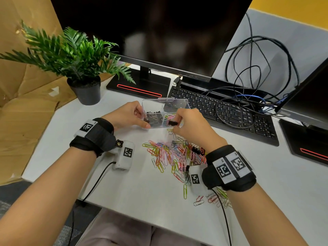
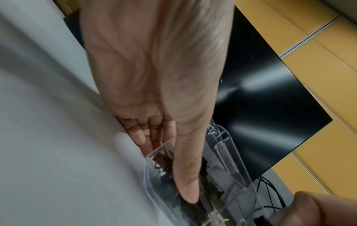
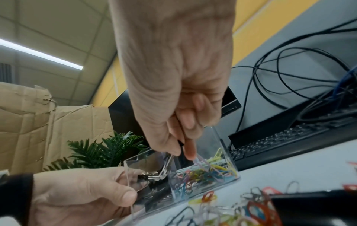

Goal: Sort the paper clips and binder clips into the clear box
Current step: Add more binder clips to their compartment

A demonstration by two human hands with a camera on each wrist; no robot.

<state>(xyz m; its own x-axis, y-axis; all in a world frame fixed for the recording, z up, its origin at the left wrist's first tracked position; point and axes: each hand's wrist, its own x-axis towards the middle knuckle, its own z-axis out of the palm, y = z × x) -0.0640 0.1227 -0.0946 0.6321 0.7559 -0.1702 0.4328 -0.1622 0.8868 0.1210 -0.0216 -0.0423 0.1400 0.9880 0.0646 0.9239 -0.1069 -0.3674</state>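
Note:
The clear box [image 1: 179,105] stands mid-desk with its lid open. My left hand [image 1: 142,118] grips its left end, thumb on the near wall [image 2: 150,180] and fingers behind. Black binder clips [image 3: 150,178] lie in the left compartment and coloured paper clips [image 3: 203,171] in the right one. My right hand [image 1: 175,125] pinches a black binder clip [image 1: 172,123] over the box's near edge, its wire handles [image 3: 166,166] hanging down. A loose pile of paper clips [image 1: 170,155] with a few binder clips [image 1: 196,150] lies on the desk under my right wrist.
A black keyboard [image 1: 227,112] with tangled cables [image 1: 248,77] sits right behind the box. A monitor stand [image 1: 140,86] and a potted plant [image 1: 87,91] stand at the back left. Cardboard [image 1: 26,103] borders the desk's left edge. A second monitor base [image 1: 305,141] is at the right.

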